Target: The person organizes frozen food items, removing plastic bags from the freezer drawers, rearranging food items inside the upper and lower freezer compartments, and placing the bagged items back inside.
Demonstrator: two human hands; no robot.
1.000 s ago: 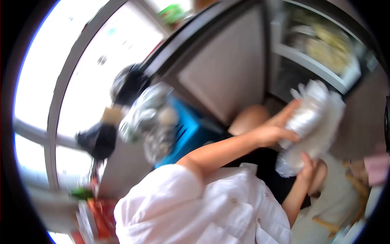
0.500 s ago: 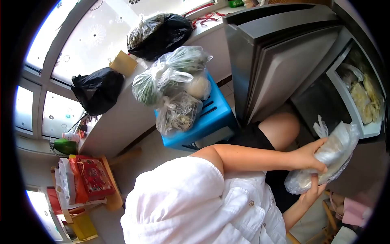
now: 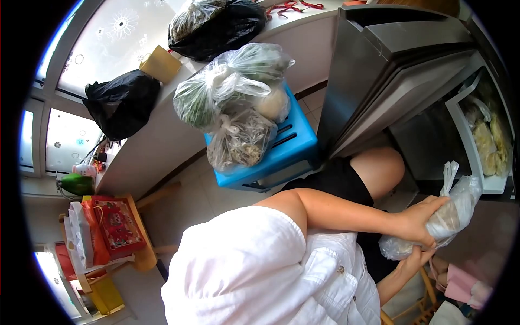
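A knotted clear plastic bag [image 3: 457,208] with pale contents is at the right of the head view, in front of the refrigerator. My left hand [image 3: 420,219] lies across the bag from above, fingers wrapped round it. Under its near end, my right hand [image 3: 414,261] supports the bag, fingers partly hidden by the plastic. What is inside the bag is too blurred to name. Just beyond it, an open freezer drawer [image 3: 472,149] contains several bagged pale yellow foods [image 3: 490,141].
The grey refrigerator door [image 3: 374,70] stands open. Bagged green vegetables [image 3: 197,100] and other bags rest on a blue plastic stool [image 3: 295,143]. Black bags [image 3: 122,103] sit on the windowsill. A red box [image 3: 116,225] lies on a wooden chair [image 3: 143,246] at left.
The bag has turned slightly in my hands, and its knotted end now points up. My left hand has shifted a little right along it. The camera view has moved slightly.
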